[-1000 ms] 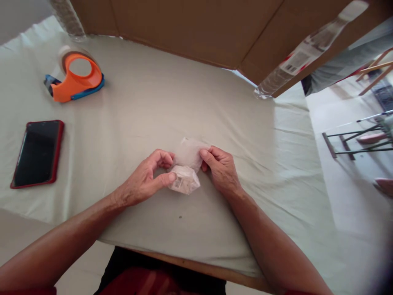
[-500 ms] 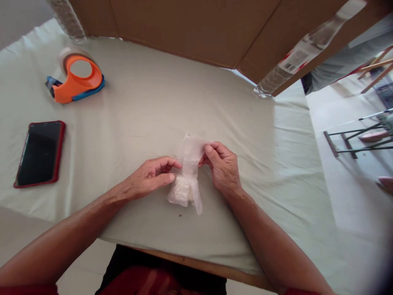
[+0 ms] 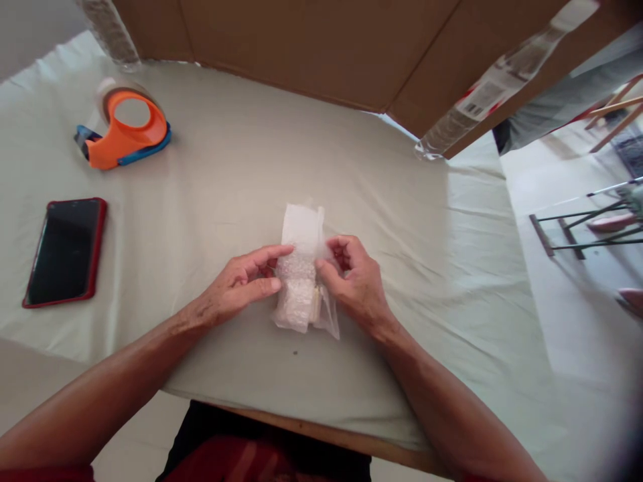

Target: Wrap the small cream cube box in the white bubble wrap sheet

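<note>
A small bundle of clear bubble wrap (image 3: 296, 268) lies on the cloth in front of me, its loose flap stretching away toward the far side. Inside its near end something yellowish shows at the right; the plastic hides what it is. At the bundle's left edge, my left hand (image 3: 246, 278) rests with thumb and forefinger apart, fingertips touching the wrap. My right hand (image 3: 354, 281) is closed on the right edge of the wrap, thumb on top and fingers curled. A thin side of the plastic hangs out below the right thumb.
An orange and blue tape dispenser (image 3: 128, 134) stands at the far left, with a phone in a red case (image 3: 65, 251) nearer me. A brown cardboard box (image 3: 301, 50) with clear tape on its edges spans the back. Folding metal legs (image 3: 567, 231) stand on the floor at right.
The flap of bubble wrap has straightened and now lies flatter. My right hand has shifted slightly left and nearer, its thumb lower on the wrap. My left hand has barely moved.
</note>
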`<act>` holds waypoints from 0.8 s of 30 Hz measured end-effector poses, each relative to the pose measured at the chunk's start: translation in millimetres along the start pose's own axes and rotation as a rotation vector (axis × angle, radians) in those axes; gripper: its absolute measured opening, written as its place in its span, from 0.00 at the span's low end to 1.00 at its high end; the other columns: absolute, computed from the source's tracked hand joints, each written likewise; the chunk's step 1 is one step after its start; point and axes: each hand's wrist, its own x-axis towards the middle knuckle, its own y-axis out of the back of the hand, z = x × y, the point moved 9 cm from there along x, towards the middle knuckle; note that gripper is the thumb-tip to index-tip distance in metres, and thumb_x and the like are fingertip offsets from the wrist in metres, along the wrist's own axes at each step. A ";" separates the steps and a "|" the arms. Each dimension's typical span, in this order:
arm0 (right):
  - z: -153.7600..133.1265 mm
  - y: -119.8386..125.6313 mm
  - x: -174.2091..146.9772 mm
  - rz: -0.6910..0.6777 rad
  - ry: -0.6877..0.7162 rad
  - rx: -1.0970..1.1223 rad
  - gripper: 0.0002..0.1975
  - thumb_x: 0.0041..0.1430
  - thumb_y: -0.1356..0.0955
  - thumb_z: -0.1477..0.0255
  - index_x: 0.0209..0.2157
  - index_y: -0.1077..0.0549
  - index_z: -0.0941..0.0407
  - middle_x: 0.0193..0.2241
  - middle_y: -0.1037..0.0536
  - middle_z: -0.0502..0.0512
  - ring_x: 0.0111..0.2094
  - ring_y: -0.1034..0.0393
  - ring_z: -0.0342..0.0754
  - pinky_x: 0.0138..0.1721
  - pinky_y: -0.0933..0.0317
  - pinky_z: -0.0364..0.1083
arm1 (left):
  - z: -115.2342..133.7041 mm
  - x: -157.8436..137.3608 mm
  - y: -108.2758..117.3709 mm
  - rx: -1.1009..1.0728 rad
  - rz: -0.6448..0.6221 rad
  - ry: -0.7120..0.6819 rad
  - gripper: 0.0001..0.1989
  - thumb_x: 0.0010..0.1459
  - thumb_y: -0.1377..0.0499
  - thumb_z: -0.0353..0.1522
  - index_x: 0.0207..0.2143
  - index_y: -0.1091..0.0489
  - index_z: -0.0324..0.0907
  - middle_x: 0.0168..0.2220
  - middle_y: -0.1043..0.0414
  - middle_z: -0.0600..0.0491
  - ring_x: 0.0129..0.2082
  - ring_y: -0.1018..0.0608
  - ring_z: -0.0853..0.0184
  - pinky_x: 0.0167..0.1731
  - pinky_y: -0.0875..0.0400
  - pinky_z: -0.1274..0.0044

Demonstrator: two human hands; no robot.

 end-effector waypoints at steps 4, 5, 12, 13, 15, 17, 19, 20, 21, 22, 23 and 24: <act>21.4 2.1 12.3 0.013 -0.110 0.287 0.06 0.56 0.32 0.66 0.30 0.29 0.54 0.23 0.30 0.47 0.25 0.38 0.42 0.28 0.40 0.44 | 9.9 0.5 19.9 0.131 0.221 -0.083 0.22 0.60 0.38 0.38 0.56 0.29 0.43 0.51 0.25 0.45 0.51 0.23 0.57 0.49 0.27 0.66; 27.2 1.1 13.7 0.019 -0.143 0.351 0.07 0.56 0.31 0.65 0.30 0.29 0.54 0.23 0.30 0.46 0.24 0.38 0.42 0.28 0.40 0.43 | 16.4 -1.7 25.2 0.246 0.301 -0.121 0.22 0.59 0.37 0.39 0.55 0.28 0.43 0.53 0.27 0.44 0.51 0.23 0.57 0.48 0.27 0.67; 36.0 -11.4 12.6 0.017 -0.137 0.419 0.10 0.55 0.30 0.62 0.33 0.29 0.54 0.24 0.30 0.46 0.23 0.39 0.41 0.25 0.42 0.42 | 50.1 -14.5 6.0 0.782 0.415 -0.409 0.24 0.53 0.34 0.40 0.52 0.30 0.43 0.39 0.29 0.51 0.36 0.26 0.65 0.40 0.26 0.70; 33.6 -12.2 12.2 0.012 -0.117 0.403 0.09 0.55 0.31 0.63 0.33 0.28 0.54 0.24 0.29 0.46 0.24 0.38 0.41 0.26 0.42 0.43 | 48.4 -13.4 3.5 0.791 0.399 -0.400 0.24 0.53 0.34 0.40 0.51 0.30 0.43 0.37 0.29 0.52 0.35 0.26 0.66 0.39 0.26 0.71; 29.3 -13.2 11.7 -0.004 -0.090 0.384 0.09 0.56 0.31 0.63 0.33 0.28 0.54 0.24 0.29 0.47 0.24 0.38 0.41 0.27 0.41 0.43 | 45.3 -11.2 2.3 0.787 0.387 -0.371 0.22 0.53 0.35 0.41 0.49 0.29 0.42 0.34 0.30 0.53 0.33 0.27 0.66 0.37 0.27 0.72; 26.7 -13.3 11.5 -0.016 -0.076 0.377 0.08 0.57 0.31 0.64 0.33 0.27 0.54 0.23 0.29 0.46 0.24 0.38 0.41 0.27 0.40 0.43 | 42.8 -8.5 3.0 0.767 0.377 -0.337 0.19 0.54 0.35 0.41 0.46 0.28 0.42 0.33 0.30 0.53 0.32 0.27 0.67 0.37 0.27 0.73; 25.1 -13.2 11.9 -0.027 -0.059 0.363 0.08 0.56 0.31 0.64 0.33 0.27 0.54 0.24 0.27 0.47 0.25 0.35 0.42 0.29 0.38 0.44 | 41.3 -5.3 3.7 0.744 0.370 -0.309 0.18 0.54 0.35 0.42 0.43 0.27 0.42 0.33 0.29 0.53 0.32 0.28 0.67 0.37 0.28 0.73; 24.6 -13.4 12.2 -0.032 -0.050 0.355 0.08 0.56 0.31 0.64 0.33 0.27 0.54 0.24 0.26 0.48 0.25 0.34 0.43 0.29 0.37 0.44 | 40.6 -3.5 3.7 0.733 0.367 -0.296 0.18 0.53 0.35 0.42 0.43 0.27 0.42 0.33 0.29 0.53 0.32 0.28 0.68 0.36 0.29 0.74; 24.4 -13.7 12.5 -0.037 -0.041 0.347 0.08 0.56 0.32 0.64 0.33 0.27 0.54 0.25 0.25 0.48 0.26 0.33 0.43 0.30 0.37 0.44 | 39.9 -1.6 3.5 0.723 0.365 -0.282 0.17 0.52 0.34 0.42 0.42 0.26 0.42 0.32 0.29 0.53 0.31 0.28 0.68 0.36 0.29 0.74; 24.4 -14.1 12.9 -0.040 -0.034 0.343 0.08 0.56 0.32 0.64 0.33 0.27 0.54 0.25 0.25 0.49 0.26 0.32 0.43 0.30 0.36 0.44 | 38.7 0.6 3.0 0.712 0.360 -0.264 0.16 0.52 0.34 0.41 0.40 0.26 0.42 0.32 0.29 0.54 0.30 0.29 0.69 0.35 0.30 0.75; 24.8 -14.5 13.3 -0.041 -0.030 0.342 0.08 0.56 0.32 0.64 0.33 0.27 0.55 0.25 0.25 0.48 0.26 0.32 0.43 0.30 0.36 0.44 | 36.9 2.9 2.2 0.699 0.349 -0.239 0.13 0.52 0.35 0.40 0.38 0.26 0.42 0.31 0.29 0.54 0.29 0.30 0.69 0.33 0.31 0.76; 25.8 -15.1 13.7 -0.040 -0.031 0.344 0.08 0.55 0.31 0.64 0.33 0.27 0.55 0.25 0.25 0.48 0.26 0.32 0.43 0.30 0.37 0.44 | 34.7 5.1 1.8 0.678 0.339 -0.208 0.11 0.52 0.37 0.38 0.35 0.26 0.42 0.30 0.29 0.54 0.28 0.30 0.70 0.32 0.32 0.76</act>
